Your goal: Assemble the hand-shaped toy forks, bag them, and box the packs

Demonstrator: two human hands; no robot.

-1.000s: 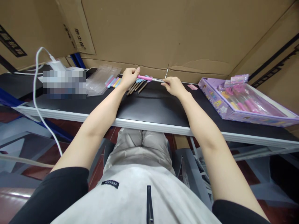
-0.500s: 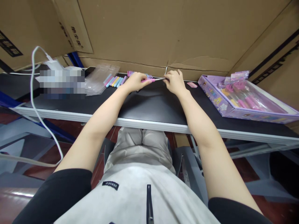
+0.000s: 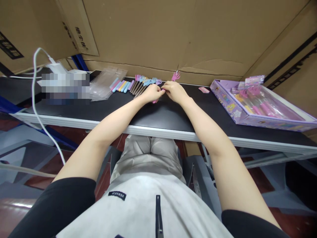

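Observation:
My left hand (image 3: 152, 93) is closed around a pink handle (image 3: 155, 101), which shows below its fingers. Close against it, my right hand (image 3: 175, 91) is closed too, its fingertips pinching at a pink end between the hands. A pink claw-shaped back scratcher head (image 3: 176, 76) sticks up just beyond my right hand; the rod below it is hidden. Left of my hands, several back scratchers (image 3: 138, 87) with metal rods and blue, purple, yellow and pink claw heads lie side by side. Several coloured handles (image 3: 122, 86) lie in a row further left.
A purple display box (image 3: 234, 114) holding wrapped back scratchers stands at the right. A small pink card (image 3: 203, 90) lies beside it. Clear plastic bags (image 3: 102, 87) and a white cable (image 3: 34, 96) are at the left. Cardboard (image 3: 148, 33) walls off the back of the black table (image 3: 163, 115).
My hands have come together, the left moving right and the right moving slightly left. The stretched metal rod between them no longer shows. The pink claw head and the row of back scratchers have come into sight.

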